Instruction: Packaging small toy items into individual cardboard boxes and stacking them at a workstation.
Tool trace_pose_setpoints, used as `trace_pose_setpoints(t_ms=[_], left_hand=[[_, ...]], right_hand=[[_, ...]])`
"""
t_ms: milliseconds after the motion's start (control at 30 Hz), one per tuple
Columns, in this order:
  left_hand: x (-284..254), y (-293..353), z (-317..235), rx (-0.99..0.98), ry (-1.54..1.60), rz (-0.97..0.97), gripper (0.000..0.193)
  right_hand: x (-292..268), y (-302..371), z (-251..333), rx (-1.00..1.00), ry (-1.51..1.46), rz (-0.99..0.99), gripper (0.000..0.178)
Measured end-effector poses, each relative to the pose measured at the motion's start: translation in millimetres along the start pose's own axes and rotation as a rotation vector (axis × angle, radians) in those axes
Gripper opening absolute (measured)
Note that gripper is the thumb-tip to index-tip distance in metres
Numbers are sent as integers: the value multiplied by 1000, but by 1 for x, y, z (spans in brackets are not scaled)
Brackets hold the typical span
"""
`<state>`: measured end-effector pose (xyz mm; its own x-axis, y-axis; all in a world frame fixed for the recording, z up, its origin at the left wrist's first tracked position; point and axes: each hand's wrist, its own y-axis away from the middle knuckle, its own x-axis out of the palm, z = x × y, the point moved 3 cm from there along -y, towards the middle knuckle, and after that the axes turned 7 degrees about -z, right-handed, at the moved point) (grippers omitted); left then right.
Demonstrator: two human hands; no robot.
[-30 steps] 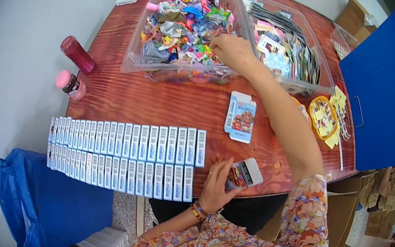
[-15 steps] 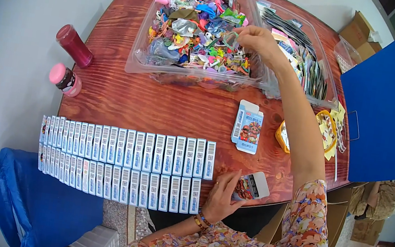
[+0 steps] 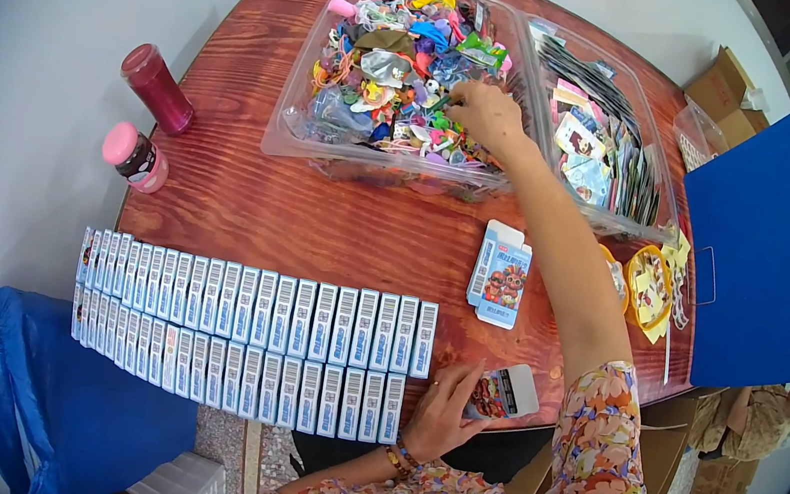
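Observation:
My left hand [image 3: 437, 413] rests at the table's front edge, fingers closed around a small card box [image 3: 502, 392] with a pale flap standing out at its end. My right hand [image 3: 487, 116] reaches into the right part of a clear plastic bin [image 3: 281, 138] heaped with small colourful toys [image 3: 409, 77]. Its fingertips are bent together down among the toys; whatever they grip is hidden. Under my right forearm's left side lies a light-blue flattened card box [image 3: 501, 280].
Two rows of upright light-blue boxes [image 3: 304, 320] line the front left. A second clear bin [image 3: 667, 217] holds packets and cards. Beside my forearm stand yellow baskets [image 3: 650, 283] of small pieces. A red bottle [image 3: 157, 89] and a pink-lidded jar [image 3: 136, 160] stand left.
My right hand has gone down from above the bin's right side, where it held a pale green loop, into the toys. My left hand keeps the box; the view has shifted slightly.

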<state>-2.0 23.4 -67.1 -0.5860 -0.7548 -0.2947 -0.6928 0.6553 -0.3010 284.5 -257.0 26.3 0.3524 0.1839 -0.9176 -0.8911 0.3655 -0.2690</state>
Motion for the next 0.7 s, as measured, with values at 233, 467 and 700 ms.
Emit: trace_pose_setpoints(t_ms=[233,467,700], left_hand=[[1,4,-5,-8,19,-41,90],[2,14,-6,-10,55,-71,88],[-8,-1,0,-72,34,-192,81]], right_hand=[[-1,0,1,-114,122,-22,23],[-71,43,-21,203,-713,-12,25],[-153,214,29,277,-829,408,14]])
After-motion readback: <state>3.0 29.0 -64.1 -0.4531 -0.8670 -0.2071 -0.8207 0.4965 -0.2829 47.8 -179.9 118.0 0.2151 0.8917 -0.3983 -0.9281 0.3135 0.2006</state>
